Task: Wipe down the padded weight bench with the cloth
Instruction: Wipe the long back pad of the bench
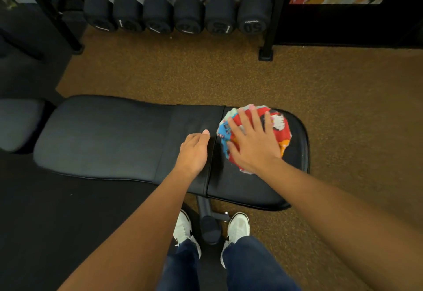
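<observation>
Head view: bench [103,135] runs left-right; right hand [251,139], fingers spread, flattens cloth [282,128]; left hand [194,151] rests empty.

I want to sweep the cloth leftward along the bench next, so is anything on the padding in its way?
Yes: the left hand rests on the bench right beside the cloth, at the seam between pads. The right hand lies flat on the cloth. Past the left hand, the long pad looks bare.
</observation>
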